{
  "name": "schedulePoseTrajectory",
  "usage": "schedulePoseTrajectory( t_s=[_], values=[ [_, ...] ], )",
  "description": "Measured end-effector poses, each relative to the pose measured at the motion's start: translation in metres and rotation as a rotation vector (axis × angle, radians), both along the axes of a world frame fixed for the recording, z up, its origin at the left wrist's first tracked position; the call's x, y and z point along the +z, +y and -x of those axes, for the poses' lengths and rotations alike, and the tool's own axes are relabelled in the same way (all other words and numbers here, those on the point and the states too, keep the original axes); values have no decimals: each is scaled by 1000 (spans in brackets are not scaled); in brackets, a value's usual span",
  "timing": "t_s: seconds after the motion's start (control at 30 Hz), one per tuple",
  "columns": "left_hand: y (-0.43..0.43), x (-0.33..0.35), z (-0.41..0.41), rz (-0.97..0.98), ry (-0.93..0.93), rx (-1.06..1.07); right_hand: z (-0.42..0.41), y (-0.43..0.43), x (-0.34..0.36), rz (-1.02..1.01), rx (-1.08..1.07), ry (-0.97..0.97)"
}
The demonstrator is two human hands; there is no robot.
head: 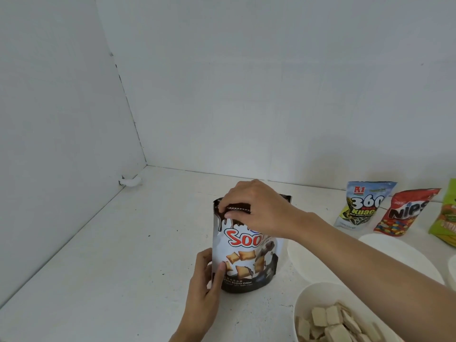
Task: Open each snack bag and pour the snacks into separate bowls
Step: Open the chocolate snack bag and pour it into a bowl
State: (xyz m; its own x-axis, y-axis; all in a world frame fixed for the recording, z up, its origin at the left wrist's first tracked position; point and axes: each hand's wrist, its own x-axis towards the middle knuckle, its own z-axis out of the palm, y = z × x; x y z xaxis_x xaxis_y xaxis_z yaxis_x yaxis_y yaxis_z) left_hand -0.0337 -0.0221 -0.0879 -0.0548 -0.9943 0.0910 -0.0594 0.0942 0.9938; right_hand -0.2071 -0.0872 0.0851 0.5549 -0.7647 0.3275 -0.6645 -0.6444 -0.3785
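On white table (123, 255), centre: choc snack bag (246, 253) upright. R hand (256, 208) pinching top edge, fingers (230, 214) closed over strip at bag's upper left. L hand (204, 275) gripping lower left side, thumb on front. Bowl of wafers (306, 304) near right; empty bowl (293, 250) just behind bag.

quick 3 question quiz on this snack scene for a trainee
1. True or false: the bowl at bottom right already holds wafer pieces.
2. Which hand pinches the top edge of the standing chocolate snack bag? A) left hand B) right hand
3. What word is on the red bag by the wall?

Key: 1 true; 2 B, while the left hand steadies the lower side; 3 NIPS.
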Motion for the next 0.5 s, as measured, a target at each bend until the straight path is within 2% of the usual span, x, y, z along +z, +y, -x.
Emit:
schedulePoseTrajectory(
  t_s=[0.2,0.3,0.37,0.5],
  values=[
    [-10,17,-9,271,-6,224,24,-1,21,-127,-170,-490],
    [-20,35,-14,362,-10,206,32,-3,34,-126,-202,-612],
    [-30,40,-17,350,70,223,33,-4,39,-118,-210,-670],
    [-41,57,-13,235,367,177,36,-4,44,-88,-225,-831]
  ],
)
